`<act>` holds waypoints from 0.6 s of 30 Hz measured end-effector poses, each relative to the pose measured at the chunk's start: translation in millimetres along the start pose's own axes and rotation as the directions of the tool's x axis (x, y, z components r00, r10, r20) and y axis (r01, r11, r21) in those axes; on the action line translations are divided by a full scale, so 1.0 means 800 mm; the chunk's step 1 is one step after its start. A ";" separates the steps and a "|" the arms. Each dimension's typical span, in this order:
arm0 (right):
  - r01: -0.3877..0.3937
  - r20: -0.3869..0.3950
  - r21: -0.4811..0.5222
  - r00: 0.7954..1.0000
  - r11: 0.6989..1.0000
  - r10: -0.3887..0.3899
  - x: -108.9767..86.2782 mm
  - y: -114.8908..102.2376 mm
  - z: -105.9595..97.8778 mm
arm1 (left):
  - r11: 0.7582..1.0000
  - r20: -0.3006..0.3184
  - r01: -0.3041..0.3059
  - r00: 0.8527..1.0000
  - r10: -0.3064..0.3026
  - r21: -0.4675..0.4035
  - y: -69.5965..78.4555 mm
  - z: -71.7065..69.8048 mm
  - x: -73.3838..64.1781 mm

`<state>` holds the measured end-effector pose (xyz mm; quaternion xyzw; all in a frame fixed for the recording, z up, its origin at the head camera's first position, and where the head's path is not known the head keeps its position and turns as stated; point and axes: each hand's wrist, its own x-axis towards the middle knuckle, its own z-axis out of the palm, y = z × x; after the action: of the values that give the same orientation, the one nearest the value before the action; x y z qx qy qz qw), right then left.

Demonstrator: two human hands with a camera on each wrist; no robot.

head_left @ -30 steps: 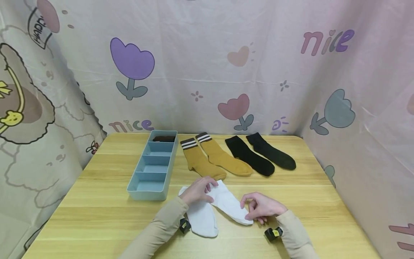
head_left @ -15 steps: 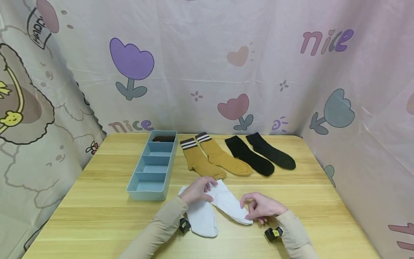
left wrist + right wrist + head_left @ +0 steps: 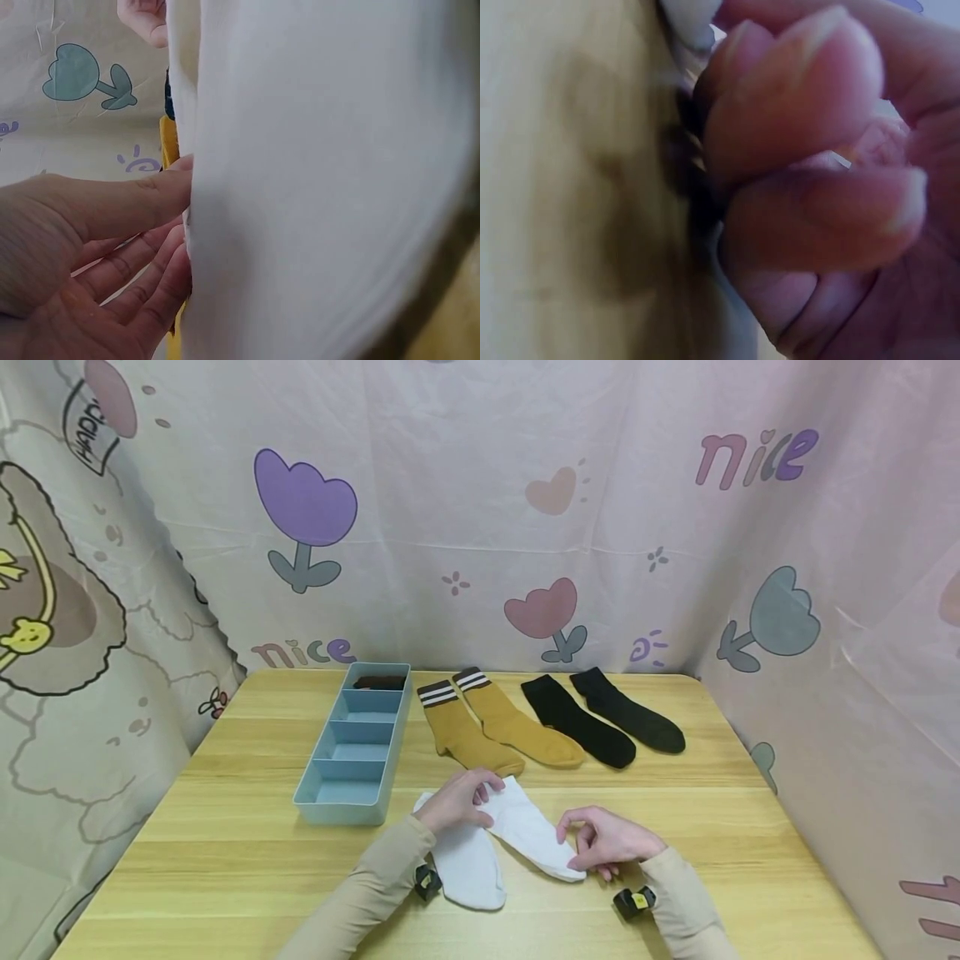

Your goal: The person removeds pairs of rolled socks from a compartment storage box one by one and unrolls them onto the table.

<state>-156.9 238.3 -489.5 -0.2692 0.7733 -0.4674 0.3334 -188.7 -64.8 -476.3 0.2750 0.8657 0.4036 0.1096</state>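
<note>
Two white ankle-length socks lie near the front of the table. My left hand [image 3: 456, 802] rests across their upper ends, its thumb and fingertips on the right white sock [image 3: 528, 831] near its cuff. The left white sock [image 3: 472, 868] runs toward me, partly under that hand. At the right sock's toe, my right hand [image 3: 611, 839] pinches with thumb and index finger, the other fingers curled below. In the left wrist view, white sock fabric [image 3: 315, 165] fills the right side and the fingertips meet its edge. Curled fingers [image 3: 795, 112] fill much of the right wrist view.
A blue-grey divided box [image 3: 345, 814] stands on the left, with a dark brown item [image 3: 380, 682] in its far compartment. Behind the white socks lie two mustard socks [image 3: 525, 731] with striped cuffs, then two black socks [image 3: 581, 722] to their right. A printed curtain [image 3: 450, 510] surrounds the table.
</note>
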 end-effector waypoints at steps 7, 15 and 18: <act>0.100 -0.014 -0.059 0.995 0.993 -0.101 0.000 -0.002 -0.006 | 1.000 -0.006 -0.015 1.000 0.015 -0.003 0.003 -0.005 -0.005; 0.167 -0.042 -0.097 0.984 0.981 -0.172 -0.002 -0.010 -0.013 | 0.999 -0.009 0.008 1.000 -0.009 -0.041 0.020 -0.021 -0.012; 0.210 -0.056 -0.121 0.974 0.970 -0.218 -0.001 -0.012 -0.016 | 0.999 -0.025 -0.010 1.000 0.009 -0.040 0.025 -0.028 -0.017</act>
<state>-165.1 242.0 -476.1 -0.3534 0.7761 -0.4647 0.2383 -179.2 -76.2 -447.1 0.2717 0.8574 0.4249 0.1023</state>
